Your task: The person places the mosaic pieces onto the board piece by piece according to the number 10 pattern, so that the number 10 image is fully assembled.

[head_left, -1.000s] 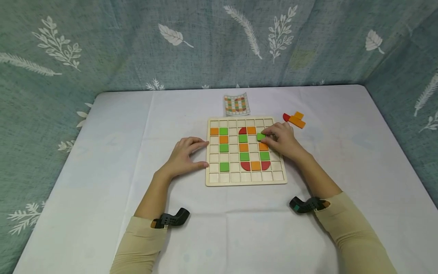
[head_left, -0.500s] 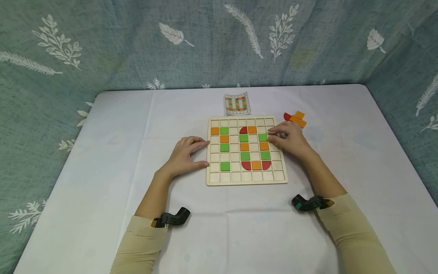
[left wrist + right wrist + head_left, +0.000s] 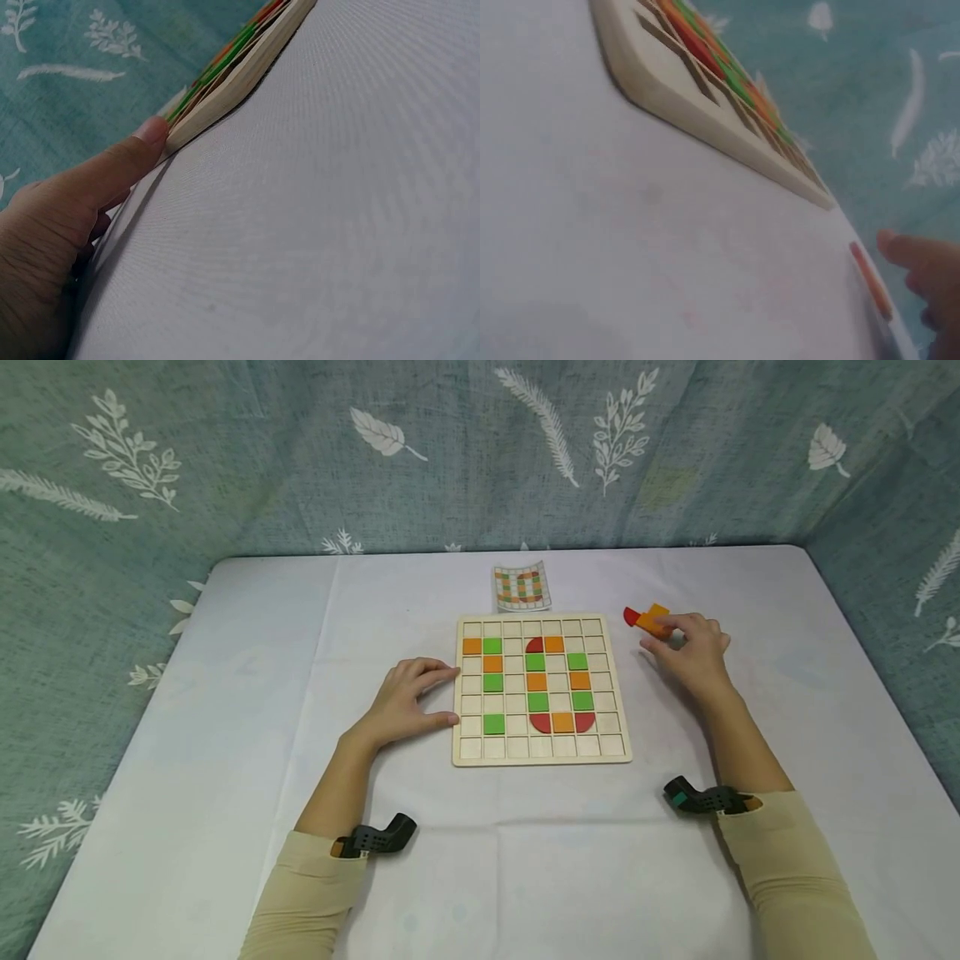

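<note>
A wooden grid board lies flat on the table, with green, orange and red tiles in several of its cells. My left hand touches the board's left edge with the thumb and fingertips spread apart; the left wrist view shows the thumb against its side. To the right of the board, my right hand is over a small pile of orange tiles and one red rounded tile. The index fingertip overlaps an orange tile, and the thumb is apart from it. In the right wrist view, the thumb shows near the pile.
A pattern card with a slightly curled look lies behind the board. White cloth covers the table, and a blue-green leaf-print curtain hangs behind it. A black wrist camera sits on each forearm.
My right hand has set a green tile into a cell in the board's right part and let go of it. It has then moved right to the loose tiles. The left hand stays put.
</note>
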A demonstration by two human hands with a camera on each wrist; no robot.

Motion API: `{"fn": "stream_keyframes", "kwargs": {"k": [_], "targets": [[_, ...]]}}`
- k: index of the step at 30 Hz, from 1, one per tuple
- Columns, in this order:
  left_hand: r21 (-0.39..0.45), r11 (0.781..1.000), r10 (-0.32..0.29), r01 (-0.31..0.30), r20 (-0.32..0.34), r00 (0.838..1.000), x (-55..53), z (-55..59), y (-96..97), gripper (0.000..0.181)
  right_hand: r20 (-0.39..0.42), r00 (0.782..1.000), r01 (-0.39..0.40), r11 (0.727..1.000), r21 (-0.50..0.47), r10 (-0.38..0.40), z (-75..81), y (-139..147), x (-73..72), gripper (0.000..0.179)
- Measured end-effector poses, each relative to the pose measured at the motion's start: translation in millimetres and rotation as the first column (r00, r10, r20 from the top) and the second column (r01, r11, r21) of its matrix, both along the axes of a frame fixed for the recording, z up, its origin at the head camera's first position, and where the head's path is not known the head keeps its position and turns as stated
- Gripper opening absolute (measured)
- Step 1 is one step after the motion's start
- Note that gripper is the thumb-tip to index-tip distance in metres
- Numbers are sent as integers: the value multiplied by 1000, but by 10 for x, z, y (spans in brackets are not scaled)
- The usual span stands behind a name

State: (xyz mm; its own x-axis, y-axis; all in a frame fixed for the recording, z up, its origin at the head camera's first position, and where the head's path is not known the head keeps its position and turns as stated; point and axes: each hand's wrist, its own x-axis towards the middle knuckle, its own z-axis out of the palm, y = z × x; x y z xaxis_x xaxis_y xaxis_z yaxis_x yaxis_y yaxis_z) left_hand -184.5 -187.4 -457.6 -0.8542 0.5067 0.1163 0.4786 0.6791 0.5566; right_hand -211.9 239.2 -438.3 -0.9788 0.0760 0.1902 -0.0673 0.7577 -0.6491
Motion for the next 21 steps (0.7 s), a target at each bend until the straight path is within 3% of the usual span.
{"fn": "stream_keyframes", "kwargs": {"k": [11,16,21], "targets": [[8,1000,-7,7,-5,1000,-1,-8,-2,70,116,984,130,990,49,-135,-75,110,-4,47],[10,1000,-12,12,-5,1000,-10,-13,6,70,104,987,117,989,89,-126,-113,125,10,41],[8,1000,5,-5,4,1000,-3,-13,-2,70,95,994,35,987,155,-50,-112,89,40,39]]}}
